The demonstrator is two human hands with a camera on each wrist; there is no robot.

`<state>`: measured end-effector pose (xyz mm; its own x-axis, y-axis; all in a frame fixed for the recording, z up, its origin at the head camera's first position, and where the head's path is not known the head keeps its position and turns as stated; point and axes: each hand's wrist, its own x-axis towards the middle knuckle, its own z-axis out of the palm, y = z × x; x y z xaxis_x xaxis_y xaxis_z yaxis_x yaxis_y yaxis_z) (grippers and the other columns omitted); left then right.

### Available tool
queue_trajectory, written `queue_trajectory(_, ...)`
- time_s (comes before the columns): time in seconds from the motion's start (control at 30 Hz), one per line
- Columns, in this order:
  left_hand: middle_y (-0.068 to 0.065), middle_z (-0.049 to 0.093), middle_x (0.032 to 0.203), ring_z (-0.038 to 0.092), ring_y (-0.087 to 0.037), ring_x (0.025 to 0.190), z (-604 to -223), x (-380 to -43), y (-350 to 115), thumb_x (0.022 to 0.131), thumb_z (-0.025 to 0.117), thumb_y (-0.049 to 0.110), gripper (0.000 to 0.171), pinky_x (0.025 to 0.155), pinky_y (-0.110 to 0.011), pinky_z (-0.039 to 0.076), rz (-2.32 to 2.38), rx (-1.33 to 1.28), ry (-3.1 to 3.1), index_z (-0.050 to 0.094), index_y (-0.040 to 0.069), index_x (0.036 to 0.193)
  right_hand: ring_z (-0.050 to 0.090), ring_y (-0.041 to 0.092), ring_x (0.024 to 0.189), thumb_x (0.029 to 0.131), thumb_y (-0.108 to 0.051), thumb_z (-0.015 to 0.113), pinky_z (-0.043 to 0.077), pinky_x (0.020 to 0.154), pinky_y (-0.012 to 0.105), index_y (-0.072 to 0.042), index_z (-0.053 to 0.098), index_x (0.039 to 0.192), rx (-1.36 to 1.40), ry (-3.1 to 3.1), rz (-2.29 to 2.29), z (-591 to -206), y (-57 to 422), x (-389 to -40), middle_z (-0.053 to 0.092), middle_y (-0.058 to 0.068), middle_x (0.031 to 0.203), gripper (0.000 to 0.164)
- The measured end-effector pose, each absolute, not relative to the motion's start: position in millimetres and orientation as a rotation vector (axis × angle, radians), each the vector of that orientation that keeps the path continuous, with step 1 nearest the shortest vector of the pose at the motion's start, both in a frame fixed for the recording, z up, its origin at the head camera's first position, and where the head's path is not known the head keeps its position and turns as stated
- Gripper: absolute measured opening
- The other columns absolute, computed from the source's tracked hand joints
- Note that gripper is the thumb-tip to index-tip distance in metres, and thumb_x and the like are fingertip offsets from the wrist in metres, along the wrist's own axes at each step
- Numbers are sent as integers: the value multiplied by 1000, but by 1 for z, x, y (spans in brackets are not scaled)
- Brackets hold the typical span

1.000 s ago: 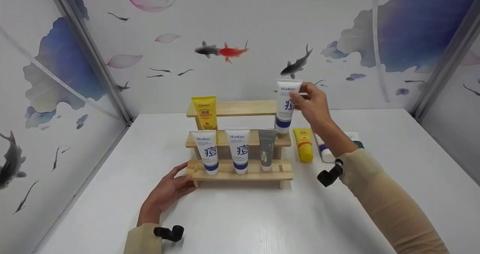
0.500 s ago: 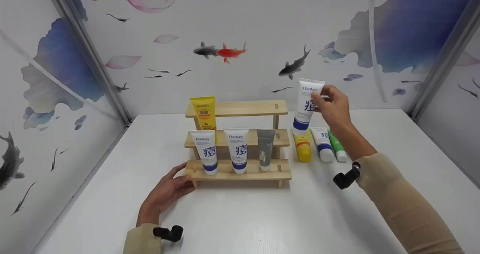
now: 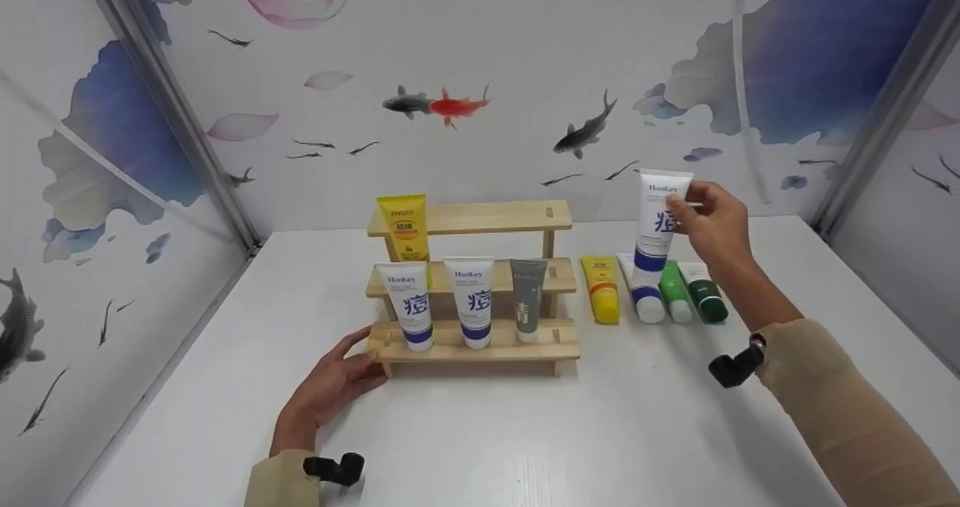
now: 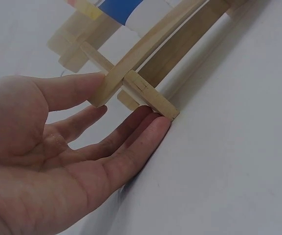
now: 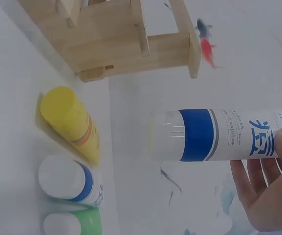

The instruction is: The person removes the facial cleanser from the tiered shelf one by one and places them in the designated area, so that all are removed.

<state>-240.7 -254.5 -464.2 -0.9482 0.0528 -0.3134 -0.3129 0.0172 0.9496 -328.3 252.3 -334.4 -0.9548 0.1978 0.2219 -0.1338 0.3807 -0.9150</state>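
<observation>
My right hand (image 3: 712, 218) pinches a white and blue face wash tube (image 3: 661, 222) near its top. Its cap points down, and it hangs over the tubes lying right of the rack. In the right wrist view the thumb lies across the tube's (image 5: 219, 134) printed front, the other fingers behind. My left hand (image 3: 334, 379) holds the left end of the three-step wooden display rack (image 3: 450, 352). In the left wrist view, fingertips (image 4: 161, 126) rest at the rack's leg (image 4: 153, 95). A yellow tube (image 3: 405, 226), two white-blue tubes (image 3: 409, 301) and a grey tube (image 3: 528, 297) stand on the rack.
Right of the rack lie a yellow tube (image 3: 601, 289), a white-blue tube (image 3: 647, 304), a green tube (image 3: 674, 293) and a white and dark-green tube (image 3: 705, 293). Painted panels (image 3: 480, 34) stand behind and beside the white table (image 3: 480, 439).
My right hand has carried the white and blue tube rightward from beside the rack's upper steps to above the lying tubes. My left hand has stayed at the rack.
</observation>
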Motion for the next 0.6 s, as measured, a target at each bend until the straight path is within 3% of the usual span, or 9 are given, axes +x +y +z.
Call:
queue_trajectory(0.23,-25,49,148,61,-29,122,-463,-241,-255,103,49,15,59,113,-47,46,2028,-250,2017,29,20,158,58,16,118,100,-43,56,56,93,20,-11,43,149,-181,-2369,1549,-346,285,-327,53,14,147,60)
queue_trajectory(0.47,-24,50,147,62,-27,119,-463,-241,-255,103,50,16,59,111,-44,48,2015,-253,2031,28,19,158,55,1,104,100,-42,55,53,82,9,-11,42,149,-263,-2356,1534,-358,315,-328,52,12,145,60)
queue_trajectory(0.6,-23,51,146,62,-28,119,-464,-241,-254,103,51,18,59,112,-45,47,2011,-270,2038,28,21,158,55,1,106,100,-46,54,54,91,14,-13,39,152,-330,-2378,1513,-364,329,-329,50,12,149,64)
